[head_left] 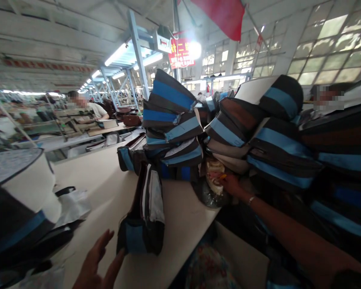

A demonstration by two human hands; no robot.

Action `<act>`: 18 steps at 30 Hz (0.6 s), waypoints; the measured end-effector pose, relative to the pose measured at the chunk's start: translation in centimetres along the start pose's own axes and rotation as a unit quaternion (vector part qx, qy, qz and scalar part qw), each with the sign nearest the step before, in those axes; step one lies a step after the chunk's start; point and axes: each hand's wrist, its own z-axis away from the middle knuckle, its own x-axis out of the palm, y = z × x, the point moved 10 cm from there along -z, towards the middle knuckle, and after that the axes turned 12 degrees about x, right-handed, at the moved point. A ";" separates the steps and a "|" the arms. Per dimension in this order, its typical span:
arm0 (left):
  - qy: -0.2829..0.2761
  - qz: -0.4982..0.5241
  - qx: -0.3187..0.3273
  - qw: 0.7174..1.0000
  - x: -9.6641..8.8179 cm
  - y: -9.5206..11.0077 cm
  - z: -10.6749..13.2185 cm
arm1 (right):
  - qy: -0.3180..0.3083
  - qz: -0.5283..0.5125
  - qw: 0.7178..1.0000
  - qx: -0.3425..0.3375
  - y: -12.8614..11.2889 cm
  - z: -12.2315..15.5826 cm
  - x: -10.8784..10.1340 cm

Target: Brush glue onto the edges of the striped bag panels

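My left hand (98,265) is low in the view, its fingers spread and nothing in them. Just beyond its fingertips, a black bag (140,239) with a light blue stripe stands on the pale table (180,208), its top facing up with white lining showing. My right hand (230,184) reaches out to the table's right edge, over a pale, worn object (215,188) in a clear plastic wrapping or container. A small yellow thing (222,176) shows at its closed fingers; its kind cannot be made out.
Behind, a tall heap of black bags (180,124) with blue stripes leans over the table. More striped bags (284,148) are stacked on the right, above my forearm. A large white-and-black piece (27,180) stands at left. A person (93,108) sits at a machine farther back.
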 end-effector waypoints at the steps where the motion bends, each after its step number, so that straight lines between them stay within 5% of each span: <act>1: -0.027 0.007 -0.020 0.999 1.0 0.1 -0.1 | -0.009 0.007 1.000 0.000 0.4 -0.3 0.7; 10: -0.043 0.122 0.059 0.990 4.1 5.6 -2.9 | 0.016 0.024 1.000 -0.012 2.1 -0.1 0.0; 14: -0.021 0.104 0.069 0.992 2.9 8.8 -1.2 | 0.002 -0.005 0.997 -0.082 1.2 3.5 -0.4; 18: -0.039 0.124 0.074 0.989 2.4 11.4 1.7 | 0.034 -0.011 0.996 -0.079 1.0 5.4 -2.2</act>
